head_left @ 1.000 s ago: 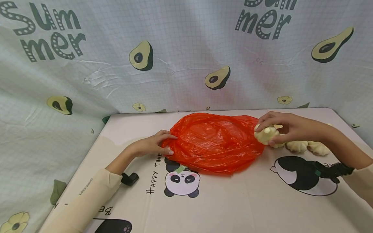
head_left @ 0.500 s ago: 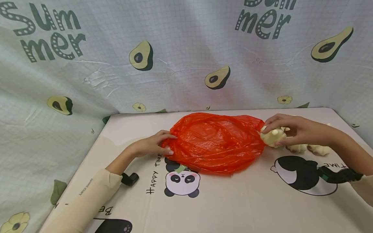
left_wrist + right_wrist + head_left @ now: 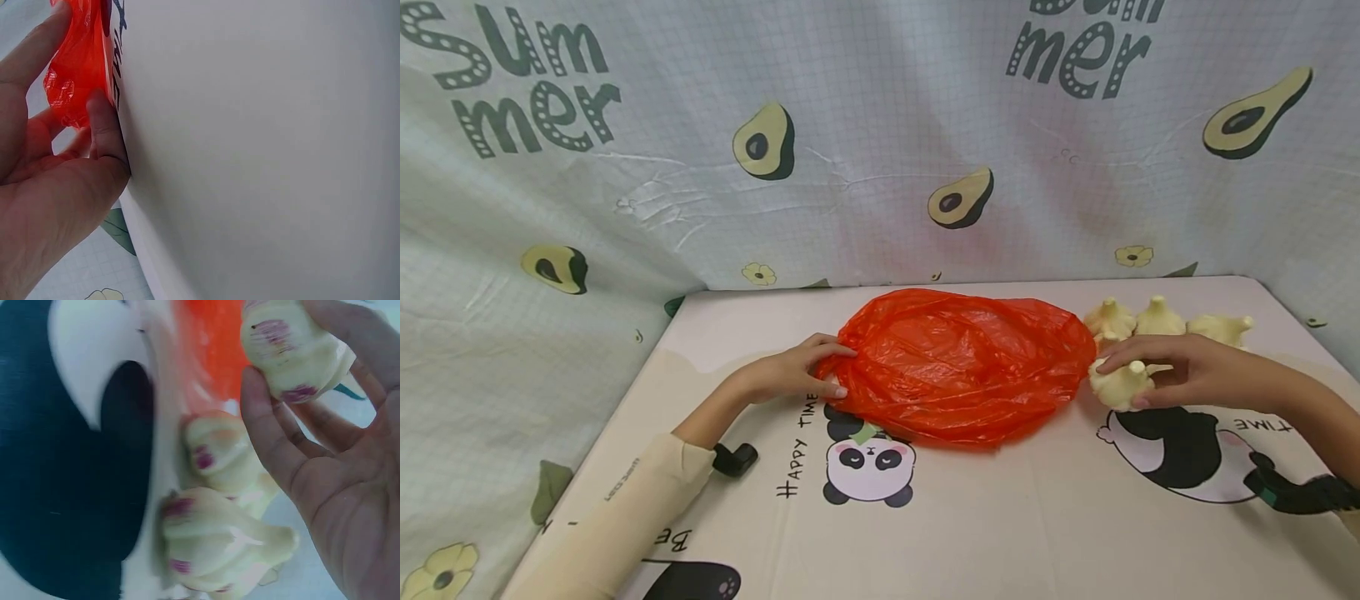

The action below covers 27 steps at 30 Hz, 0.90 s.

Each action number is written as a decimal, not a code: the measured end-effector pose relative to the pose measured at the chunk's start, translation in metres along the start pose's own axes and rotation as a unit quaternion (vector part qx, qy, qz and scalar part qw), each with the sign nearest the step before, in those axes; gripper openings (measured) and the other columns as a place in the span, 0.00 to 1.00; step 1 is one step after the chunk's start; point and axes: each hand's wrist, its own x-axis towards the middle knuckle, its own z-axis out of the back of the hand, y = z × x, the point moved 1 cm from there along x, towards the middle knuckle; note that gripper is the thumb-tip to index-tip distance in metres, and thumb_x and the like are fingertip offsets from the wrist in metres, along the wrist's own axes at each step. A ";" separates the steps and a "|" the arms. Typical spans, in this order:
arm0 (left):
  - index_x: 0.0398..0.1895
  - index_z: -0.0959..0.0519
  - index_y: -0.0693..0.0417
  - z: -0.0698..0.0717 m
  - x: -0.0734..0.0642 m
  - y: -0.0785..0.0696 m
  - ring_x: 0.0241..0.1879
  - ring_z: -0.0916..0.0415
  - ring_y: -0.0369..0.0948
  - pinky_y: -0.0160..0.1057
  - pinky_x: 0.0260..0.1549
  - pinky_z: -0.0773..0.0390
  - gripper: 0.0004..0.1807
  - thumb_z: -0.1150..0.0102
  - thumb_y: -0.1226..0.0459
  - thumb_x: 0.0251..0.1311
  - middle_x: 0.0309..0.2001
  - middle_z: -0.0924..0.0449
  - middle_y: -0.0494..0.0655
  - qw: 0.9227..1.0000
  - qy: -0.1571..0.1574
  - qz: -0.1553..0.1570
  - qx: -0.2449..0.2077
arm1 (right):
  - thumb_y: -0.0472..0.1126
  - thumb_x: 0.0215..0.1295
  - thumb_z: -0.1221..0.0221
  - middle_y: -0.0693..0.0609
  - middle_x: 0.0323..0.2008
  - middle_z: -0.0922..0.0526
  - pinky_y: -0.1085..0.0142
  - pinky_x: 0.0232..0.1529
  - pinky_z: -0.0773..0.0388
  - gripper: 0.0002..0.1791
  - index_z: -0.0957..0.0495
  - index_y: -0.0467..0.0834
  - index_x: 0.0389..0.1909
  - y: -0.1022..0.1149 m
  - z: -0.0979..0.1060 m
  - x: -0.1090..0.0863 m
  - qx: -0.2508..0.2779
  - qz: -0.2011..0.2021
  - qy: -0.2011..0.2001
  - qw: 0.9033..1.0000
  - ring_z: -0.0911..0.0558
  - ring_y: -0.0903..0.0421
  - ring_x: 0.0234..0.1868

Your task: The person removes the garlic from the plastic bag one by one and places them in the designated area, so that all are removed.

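An orange-red plastic bag (image 3: 962, 367) lies crumpled on the table. My left hand (image 3: 793, 371) rests at its left edge, with the index finger extended on the plastic. Seen from the left wrist, thumb and fingers of that hand (image 3: 62, 169) stand apart on either side of the bag's edge (image 3: 75, 87). At the bag's right end, my right hand (image 3: 1202, 371) holds a cream garlic bulb (image 3: 1122, 387) between thumb and fingers. The right wrist view shows purple marks on this garlic bulb (image 3: 294, 350). Several more garlic bulbs (image 3: 1159, 318) lie behind and beneath the hand.
Two nearby garlic bulbs (image 3: 219, 540) show below the right hand in its wrist view. The table's cover (image 3: 970, 525) carries printed pandas and lettering. A curtain (image 3: 865, 125) with avocado prints hangs behind the table.
My right hand has moved right and nearer to me with the garlic bulb, uncovering bulbs behind it. The bag's right end reaches slightly further right. The left hand stays put.
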 end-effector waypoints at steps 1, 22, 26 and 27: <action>0.73 0.30 0.43 0.000 0.000 0.000 0.76 0.49 0.54 0.62 0.71 0.42 0.36 0.30 0.52 0.61 0.74 0.45 0.48 1.000 -0.001 0.001 0.000 | 0.34 0.64 0.32 0.58 0.58 0.20 0.70 0.47 0.17 0.24 0.21 0.48 0.61 -0.001 -0.003 0.000 0.003 0.005 0.006 1.000 0.26 0.73 0.59; 0.76 0.37 0.39 0.001 -0.005 0.003 0.76 0.49 0.54 0.63 0.72 0.43 0.37 0.34 0.52 0.65 0.75 0.46 0.50 0.999 0.008 -0.010 -0.051 | 0.48 0.64 0.31 0.64 0.58 0.20 0.76 0.53 0.24 0.24 0.22 0.60 0.61 -0.017 -0.034 -0.006 -0.124 -0.009 -0.040 0.991 0.30 0.78 0.61; 0.79 0.42 0.36 0.004 -0.018 0.003 0.74 0.45 0.56 0.63 0.68 0.37 0.39 0.37 0.49 0.67 0.75 0.48 0.51 0.998 -0.009 -0.010 -0.056 | 0.47 0.63 0.30 0.62 0.61 0.21 0.78 0.54 0.25 0.29 0.24 0.58 0.65 -0.013 -0.035 -0.011 -0.164 -0.013 -0.072 0.984 0.31 0.79 0.61; 0.79 0.43 0.37 0.005 -0.022 0.001 0.73 0.44 0.57 0.63 0.68 0.36 0.39 0.38 0.50 0.68 0.75 0.48 0.52 0.998 -0.021 -0.015 -0.052 | 0.47 0.63 0.30 0.61 0.62 0.22 0.77 0.53 0.24 0.30 0.25 0.57 0.66 -0.011 -0.035 -0.012 -0.165 -0.014 -0.077 0.983 0.31 0.80 0.61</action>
